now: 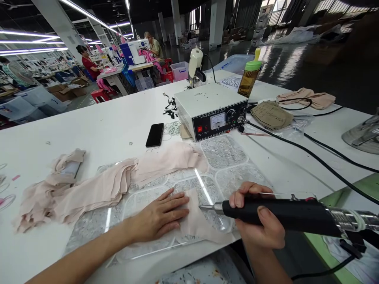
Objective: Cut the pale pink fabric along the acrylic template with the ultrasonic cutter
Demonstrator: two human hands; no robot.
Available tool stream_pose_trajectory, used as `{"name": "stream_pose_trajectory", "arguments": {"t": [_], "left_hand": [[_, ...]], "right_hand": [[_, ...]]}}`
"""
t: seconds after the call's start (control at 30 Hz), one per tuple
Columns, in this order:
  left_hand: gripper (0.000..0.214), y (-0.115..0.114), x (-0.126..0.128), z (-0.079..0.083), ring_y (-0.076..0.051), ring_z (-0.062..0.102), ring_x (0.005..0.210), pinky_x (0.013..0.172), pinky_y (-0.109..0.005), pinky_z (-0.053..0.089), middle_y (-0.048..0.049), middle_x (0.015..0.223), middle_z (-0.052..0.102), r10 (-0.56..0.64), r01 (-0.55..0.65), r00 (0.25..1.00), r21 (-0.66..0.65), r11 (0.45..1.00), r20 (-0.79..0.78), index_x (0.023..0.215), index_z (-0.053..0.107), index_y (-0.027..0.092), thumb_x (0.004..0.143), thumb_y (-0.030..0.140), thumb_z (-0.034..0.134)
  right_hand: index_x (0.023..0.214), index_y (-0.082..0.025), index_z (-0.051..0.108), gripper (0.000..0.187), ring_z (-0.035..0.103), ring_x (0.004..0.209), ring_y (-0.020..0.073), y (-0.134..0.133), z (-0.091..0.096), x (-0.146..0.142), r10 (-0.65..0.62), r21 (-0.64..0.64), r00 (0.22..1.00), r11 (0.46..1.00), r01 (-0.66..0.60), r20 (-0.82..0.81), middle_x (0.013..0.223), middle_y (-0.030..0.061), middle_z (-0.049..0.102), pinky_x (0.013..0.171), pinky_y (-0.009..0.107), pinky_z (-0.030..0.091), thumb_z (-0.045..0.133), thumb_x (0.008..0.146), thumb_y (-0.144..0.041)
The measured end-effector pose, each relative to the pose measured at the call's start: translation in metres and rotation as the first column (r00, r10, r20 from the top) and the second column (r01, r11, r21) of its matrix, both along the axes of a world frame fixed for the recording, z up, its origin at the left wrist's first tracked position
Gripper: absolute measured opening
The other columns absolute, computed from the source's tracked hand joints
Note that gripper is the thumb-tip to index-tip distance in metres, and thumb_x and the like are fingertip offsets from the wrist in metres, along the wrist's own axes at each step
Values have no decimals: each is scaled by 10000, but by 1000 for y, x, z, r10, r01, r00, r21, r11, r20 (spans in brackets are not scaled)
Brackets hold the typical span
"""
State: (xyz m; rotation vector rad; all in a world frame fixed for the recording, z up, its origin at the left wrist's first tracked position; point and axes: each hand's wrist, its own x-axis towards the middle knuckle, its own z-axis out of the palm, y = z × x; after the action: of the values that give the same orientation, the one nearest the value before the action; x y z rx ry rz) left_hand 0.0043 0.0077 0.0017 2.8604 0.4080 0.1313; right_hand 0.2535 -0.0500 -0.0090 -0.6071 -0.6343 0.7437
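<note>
My left hand (160, 216) lies flat, fingers stretched out, pressing a pale pink fabric piece (195, 221) onto a clear marbled template sheet (142, 203). My right hand (257, 225) is wrapped round the black grip of an ultrasonic hand tool (281, 213). The tool's narrow metal tip points left and sits at the edge of the fabric, beside my left fingertips. Whether the tip touches the cloth, I cannot tell. Behind my left hand, stacked pink fabric pieces (168, 159) spread across the sheet, with a crumpled fabric pile (47, 193) farther left.
A white control box (213, 104) with a dial stands behind the sheet; a black cable (310, 152) runs from it along the right. A phone (154, 135), a green-lidded bottle (250, 79) and brown card pieces (271, 115) lie or stand around it. People sew in the background.
</note>
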Motion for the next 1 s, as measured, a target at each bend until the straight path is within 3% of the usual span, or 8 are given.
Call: {"name": "stream_pose_trajectory", "arguments": {"t": [0.27, 0.6, 1.0], "left_hand": [[306, -1, 3, 2, -231, 383, 1387, 1193, -502, 220, -101, 1420, 502, 29, -29, 999, 4, 1000, 34, 1281, 556, 170, 1016, 241, 419], [302, 0, 4, 0, -238, 388, 1383, 1187, -506, 238, -119, 1403, 515, 12, -14, 997, 16, 1000, 70, 1280, 542, 154, 1012, 218, 420], [289, 2, 10, 0, -237, 449, 1339, 1170, -491, 292, -129, 1366, 548, 29, -35, 994, 57, 998, 102, 1269, 530, 144, 1007, 201, 423]], "right_hand": [[841, -194, 652, 174, 523, 501, 89, 2, 0, -1, 39, -1, 999, 999, -39, -18, 774, 12, 565, 464, 264, 455, 587, 717, -298], [833, -187, 650, 178, 504, 487, 98, -15, 0, 11, 64, -79, 997, 995, -68, -43, 762, 21, 558, 449, 281, 440, 591, 708, -300], [839, -212, 638, 169, 520, 499, 95, 12, 1, -8, -31, -23, 999, 999, 30, -41, 791, 7, 562, 471, 279, 455, 558, 710, -285]]}}
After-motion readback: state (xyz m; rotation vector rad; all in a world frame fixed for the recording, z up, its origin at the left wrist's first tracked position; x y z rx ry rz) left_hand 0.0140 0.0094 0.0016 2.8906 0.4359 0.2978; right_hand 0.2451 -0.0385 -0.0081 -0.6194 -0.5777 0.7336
